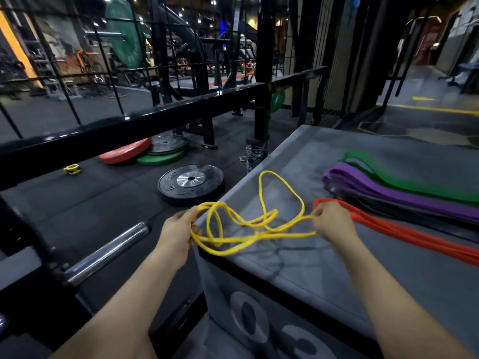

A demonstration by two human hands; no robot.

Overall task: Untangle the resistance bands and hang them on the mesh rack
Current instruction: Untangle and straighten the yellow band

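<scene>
The left hand was curled round several loops of the thin yellow resistance band, gripping them just past the near left corner of the grey plyo box. The right hand pinched another strand of the same band between thumb and fingertips, over the box top. Between the two hands the yellow band hung in tangled loops, one loop standing up over the box.

On the box top, to the right of the right hand, lay the other bands side by side: a red band nearest and partly behind the right hand, then a black band, a purple band and a green band furthest off.

The black mesh rack stood beyond the hands, to the upper left. On the floor lay a black weight plate.
</scene>
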